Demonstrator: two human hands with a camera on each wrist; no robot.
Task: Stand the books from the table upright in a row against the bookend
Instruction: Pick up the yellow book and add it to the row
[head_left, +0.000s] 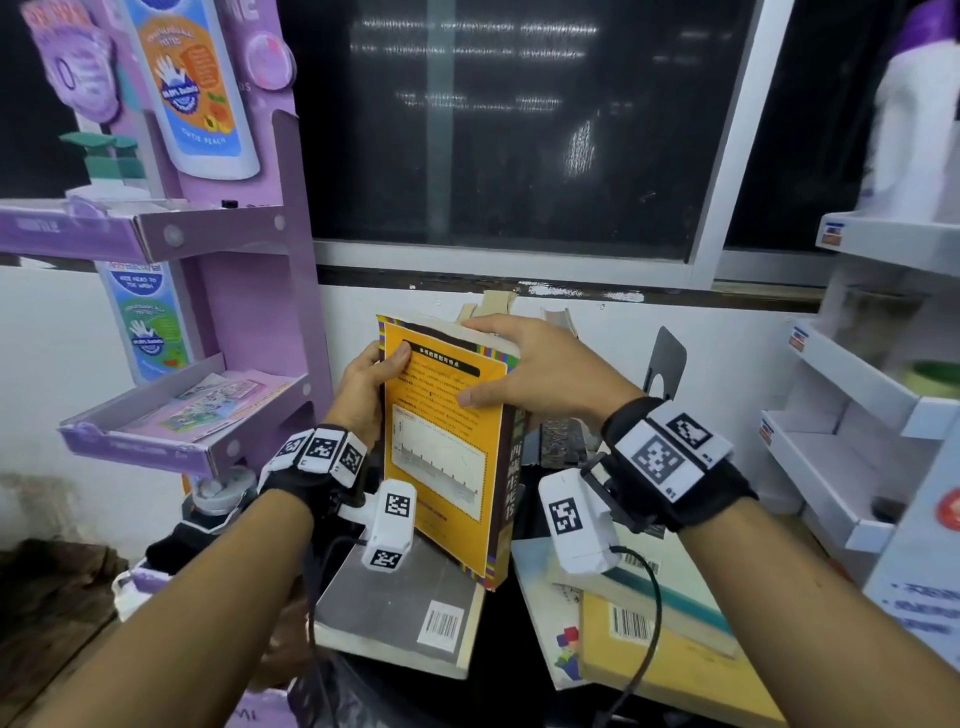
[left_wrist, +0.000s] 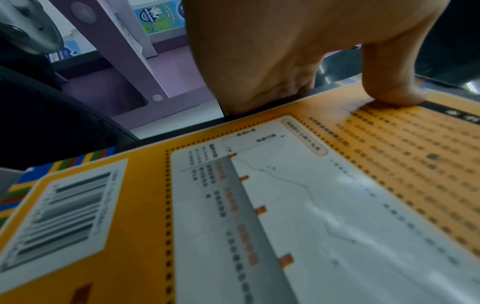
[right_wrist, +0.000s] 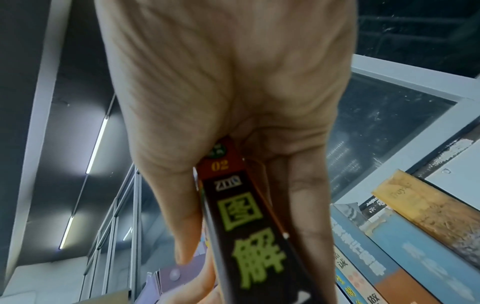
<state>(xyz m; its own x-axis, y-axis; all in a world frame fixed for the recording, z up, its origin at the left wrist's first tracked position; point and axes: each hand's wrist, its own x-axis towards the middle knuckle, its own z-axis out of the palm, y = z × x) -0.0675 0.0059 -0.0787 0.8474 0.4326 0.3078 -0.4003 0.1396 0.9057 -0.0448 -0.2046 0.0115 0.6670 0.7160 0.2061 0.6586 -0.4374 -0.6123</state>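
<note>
Orange book (head_left: 445, 436) upright, gripped between both hands

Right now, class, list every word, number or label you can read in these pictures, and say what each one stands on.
"02" on the top of the dark spine of the orange book held by both hands.
"圖解" in green on that spine, below it.
"CUTIE PEACH" on the bottle picture on the purple display stand.
The text on the orange book's back cover, the barcode digits and the shelf price tags are too small or blurred to read.
</note>
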